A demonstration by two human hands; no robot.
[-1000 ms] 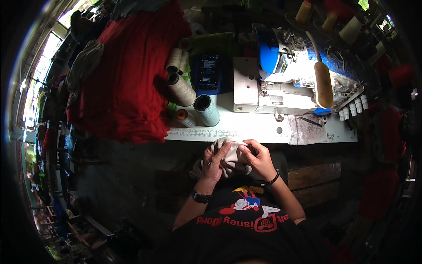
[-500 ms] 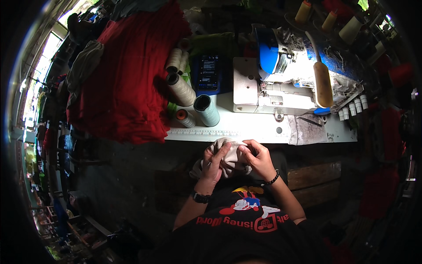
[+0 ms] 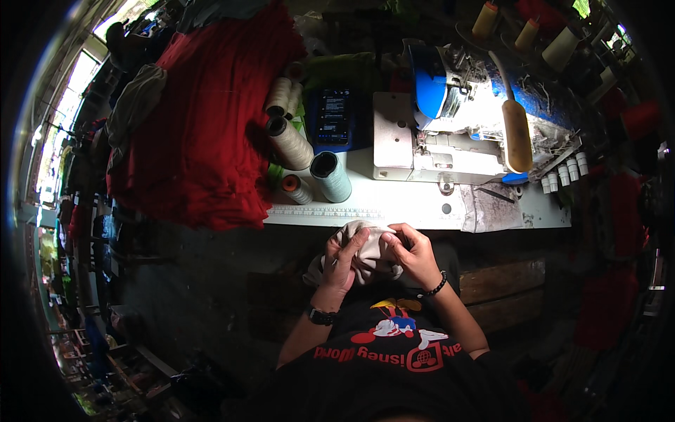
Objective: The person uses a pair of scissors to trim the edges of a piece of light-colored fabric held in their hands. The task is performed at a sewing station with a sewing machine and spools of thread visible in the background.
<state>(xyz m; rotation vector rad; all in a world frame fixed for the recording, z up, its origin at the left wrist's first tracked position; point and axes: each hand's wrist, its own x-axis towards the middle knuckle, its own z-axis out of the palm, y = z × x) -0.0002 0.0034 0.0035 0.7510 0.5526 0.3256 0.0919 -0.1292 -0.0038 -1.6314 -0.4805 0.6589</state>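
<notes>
Left grip point(image 3: 339, 271) and right grip point(image 3: 416, 259), both closed on a crumpled pale cloth point(image 3: 370, 259): the left holds its left side, the right pinches its upper edge between thumb and fingers. The cloth lies between the two. Just beyond the grips, the tabletop point(image 3: 415, 211); on it, ahead and slightly left, a pale blue thread cone point(image 3: 337, 186). Farther, left of the grips, piled red fabric point(image 3: 204, 133); right, a blue-and-white sewing machine point(image 3: 460, 165).

Bright windows point(image 3: 79, 84) at far left, dim floor point(image 3: 183, 302), brightly lit white worktable point(image 3: 415, 204), shadowed wooden bench point(image 3: 503, 285).
</notes>
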